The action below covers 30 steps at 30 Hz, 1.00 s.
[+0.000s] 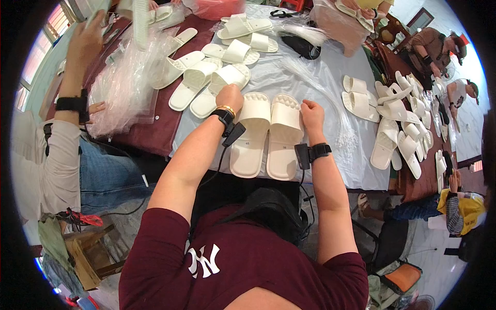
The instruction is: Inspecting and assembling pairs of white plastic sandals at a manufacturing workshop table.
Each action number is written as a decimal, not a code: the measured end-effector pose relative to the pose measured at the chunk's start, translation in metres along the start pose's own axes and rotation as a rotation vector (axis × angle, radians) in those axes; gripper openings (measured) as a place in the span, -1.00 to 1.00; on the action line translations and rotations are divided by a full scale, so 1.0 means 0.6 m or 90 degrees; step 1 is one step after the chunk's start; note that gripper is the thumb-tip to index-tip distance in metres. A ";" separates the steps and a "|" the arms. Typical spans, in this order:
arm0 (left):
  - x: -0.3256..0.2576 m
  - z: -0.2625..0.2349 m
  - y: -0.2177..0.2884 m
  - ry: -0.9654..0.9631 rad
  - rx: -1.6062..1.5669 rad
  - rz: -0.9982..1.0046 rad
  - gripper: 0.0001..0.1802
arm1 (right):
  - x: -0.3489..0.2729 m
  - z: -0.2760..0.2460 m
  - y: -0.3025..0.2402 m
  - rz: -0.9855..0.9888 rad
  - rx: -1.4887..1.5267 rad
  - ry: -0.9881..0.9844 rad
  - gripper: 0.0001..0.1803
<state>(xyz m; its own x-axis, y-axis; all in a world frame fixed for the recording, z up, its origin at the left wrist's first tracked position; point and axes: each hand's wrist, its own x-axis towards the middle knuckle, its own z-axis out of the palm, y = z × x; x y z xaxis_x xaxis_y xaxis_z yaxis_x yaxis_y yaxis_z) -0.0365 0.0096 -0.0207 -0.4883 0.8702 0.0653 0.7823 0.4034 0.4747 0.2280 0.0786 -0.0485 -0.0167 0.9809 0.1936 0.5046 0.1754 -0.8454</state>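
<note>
A pair of white slide slippers lies before me at the table's near edge, toes pointing away: the left slipper (248,150) and the right slipper (283,150) side by side. My left hand (230,98) is closed beside the left slipper's strap, close to another white slipper (231,77) behind it. At the outer side of the right slipper's strap, my right hand (312,114) is closed too, fingers curled. Whatever the fingers pinch is hidden or too thin to see. Both wrists wear black straps with small devices.
More white slippers (194,82) lie behind and left; a pile (405,113) covers the right. Clear plastic bags (126,88) sit at left, near a co-worker's raised arm (77,57). Thin white plastic strands (336,113) lie on the grey sheet (361,160). Other people work around the table.
</note>
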 end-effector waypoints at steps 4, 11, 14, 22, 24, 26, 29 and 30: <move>0.000 0.011 -0.012 0.018 -0.088 0.064 -0.76 | -0.011 -0.002 -0.056 -0.036 0.086 0.019 -0.74; -0.007 0.027 0.032 -0.072 -0.547 0.123 -0.82 | -0.015 0.041 -0.104 -0.113 0.204 -0.021 -0.83; -0.026 0.023 0.053 -0.177 -0.665 0.087 -0.82 | -0.032 0.051 -0.116 -0.076 0.176 -0.103 -0.78; -0.032 0.019 0.052 -0.145 -0.604 0.117 -0.75 | -0.043 0.064 -0.104 -0.142 0.129 -0.106 -0.86; -0.033 0.015 0.052 -0.171 -0.580 0.130 -0.79 | -0.046 0.066 -0.105 -0.162 0.117 -0.094 -0.86; -0.032 0.017 0.051 -0.173 -0.582 0.115 -0.79 | -0.047 0.066 -0.107 -0.183 0.104 -0.082 -0.86; -0.033 0.021 0.052 -0.155 -0.608 0.094 -0.77 | -0.048 0.065 -0.107 -0.186 0.111 -0.083 -0.87; -0.034 0.022 0.053 -0.137 -0.631 0.088 -0.75 | -0.049 0.064 -0.107 -0.188 0.102 -0.087 -0.87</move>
<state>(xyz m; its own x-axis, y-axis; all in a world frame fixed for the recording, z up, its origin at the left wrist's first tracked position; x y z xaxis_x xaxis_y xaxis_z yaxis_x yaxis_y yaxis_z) 0.0035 0.0084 -0.0183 -0.2624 0.9629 0.0623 0.1073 -0.0351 0.9936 0.1631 0.0417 -0.0191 -0.2615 0.8866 0.3816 0.3189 0.4525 -0.8328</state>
